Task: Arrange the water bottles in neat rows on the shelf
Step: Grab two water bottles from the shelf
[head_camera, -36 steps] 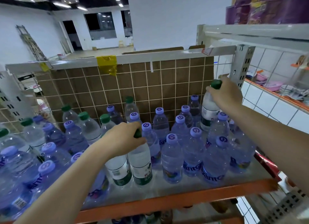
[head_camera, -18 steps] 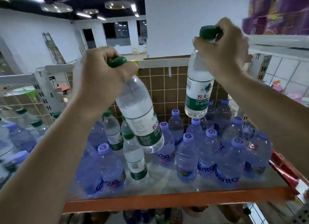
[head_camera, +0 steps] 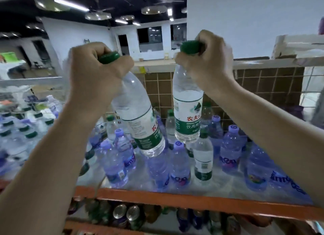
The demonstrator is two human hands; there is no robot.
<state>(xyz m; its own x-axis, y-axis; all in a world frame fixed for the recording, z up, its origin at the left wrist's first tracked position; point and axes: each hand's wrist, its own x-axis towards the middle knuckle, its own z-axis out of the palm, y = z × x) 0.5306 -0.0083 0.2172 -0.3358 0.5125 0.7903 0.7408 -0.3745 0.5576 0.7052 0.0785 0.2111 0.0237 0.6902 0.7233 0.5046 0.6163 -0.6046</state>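
Both hands drew closer, two green-capped bottles (head_camera: 140,115) aloft.

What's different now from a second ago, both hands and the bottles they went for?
Both hands have lifted their bottles off the shelf. The left hand carries a clear green-capped water bottle up by its neck, base tilted rightward. The right hand has raised a second green-capped bottle from the back row, hanging nearly upright. Each grip is unchanged. The purple-capped bottles stay standing on the orange-edged shelf.
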